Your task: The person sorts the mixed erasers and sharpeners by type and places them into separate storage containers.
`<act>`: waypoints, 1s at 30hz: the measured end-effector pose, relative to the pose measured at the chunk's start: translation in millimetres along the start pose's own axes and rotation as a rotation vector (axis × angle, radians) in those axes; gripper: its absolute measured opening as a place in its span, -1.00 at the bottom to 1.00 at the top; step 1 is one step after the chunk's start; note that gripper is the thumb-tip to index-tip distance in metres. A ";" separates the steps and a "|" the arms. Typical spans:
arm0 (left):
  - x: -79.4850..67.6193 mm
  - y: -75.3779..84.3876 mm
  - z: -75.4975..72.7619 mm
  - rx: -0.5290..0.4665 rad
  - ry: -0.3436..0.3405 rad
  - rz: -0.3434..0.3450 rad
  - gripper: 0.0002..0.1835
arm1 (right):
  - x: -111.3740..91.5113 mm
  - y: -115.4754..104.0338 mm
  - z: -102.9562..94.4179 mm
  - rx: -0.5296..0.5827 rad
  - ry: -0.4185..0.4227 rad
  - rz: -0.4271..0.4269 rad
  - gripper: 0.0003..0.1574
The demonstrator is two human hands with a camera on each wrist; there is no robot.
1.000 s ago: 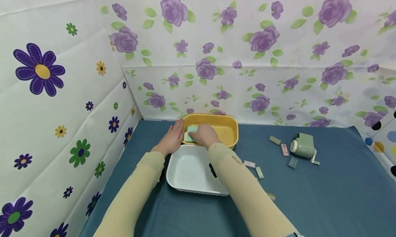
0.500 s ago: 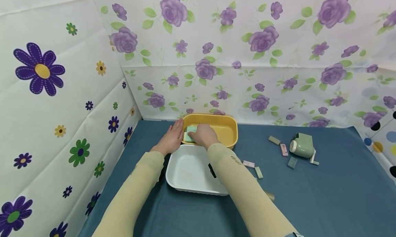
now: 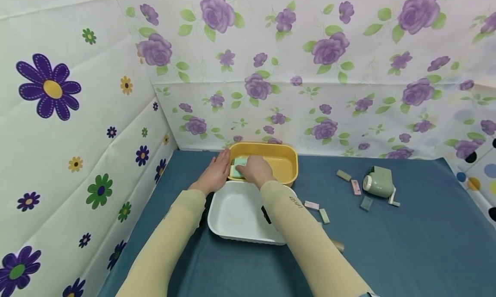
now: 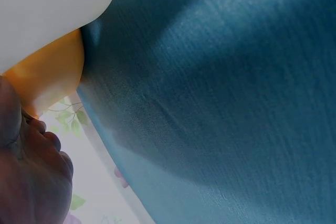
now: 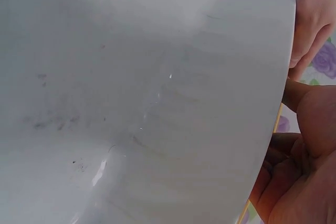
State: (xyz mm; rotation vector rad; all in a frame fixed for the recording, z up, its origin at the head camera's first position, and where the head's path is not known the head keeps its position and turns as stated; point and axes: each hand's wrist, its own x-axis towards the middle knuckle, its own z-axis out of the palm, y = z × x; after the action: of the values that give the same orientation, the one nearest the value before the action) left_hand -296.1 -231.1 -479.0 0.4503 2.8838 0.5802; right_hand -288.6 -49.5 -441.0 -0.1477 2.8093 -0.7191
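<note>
My left hand [image 3: 215,172] lies with fingers straight along the left rim of the yellow basin [image 3: 288,165]. Inside that basin, at its left end, is a pale green flat-faced piece [image 3: 239,162] with a dark strip along its left edge. Over its right part my right hand [image 3: 257,168] bends down and grips it, thumb across the near side; the other fingertips are hidden in the head view. The white tray [image 3: 242,213] stands directly in front of the basin, under the right forearm. From the right wrist view, the right hand [image 5: 299,166] shows curled fingers beyond the tray's edge.
On the blue cloth [image 3: 418,228] to the right stands a green hand-crank sharpener [image 3: 379,182]. Several small eraser-like blocks lie near it, including a pink one [image 3: 356,187] and a tan one [image 3: 343,175]. A tan cylinder [image 3: 338,245] shows beside the right forearm.
</note>
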 end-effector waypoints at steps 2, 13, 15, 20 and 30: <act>-0.9 0.4 -0.8 -0.005 0.004 0.002 -0.34 | -1.2 -0.3 -0.6 -0.005 -0.003 -0.002 -0.31; -1.9 1.0 -0.7 0.000 0.006 0.008 -0.34 | -2.4 1.0 -1.1 -0.010 0.002 0.036 -0.22; -1.8 1.0 -0.3 -0.004 0.010 0.014 -0.34 | -2.4 1.6 -1.8 -0.011 -0.005 0.032 -0.23; -2.3 0.9 0.3 -0.011 0.012 0.012 -0.34 | -2.3 5.6 -5.5 -0.029 -0.035 -0.018 -0.29; -1.1 -0.2 1.6 -0.021 -0.002 0.003 -0.33 | -2.3 22.4 -16.2 -0.017 -0.068 -0.036 -0.23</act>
State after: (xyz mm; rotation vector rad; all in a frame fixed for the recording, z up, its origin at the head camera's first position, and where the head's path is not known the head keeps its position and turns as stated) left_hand -294.7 -231.1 -480.4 0.4525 2.8728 0.6100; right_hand -291.3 -22.1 -437.6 -0.2221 2.7554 -0.6856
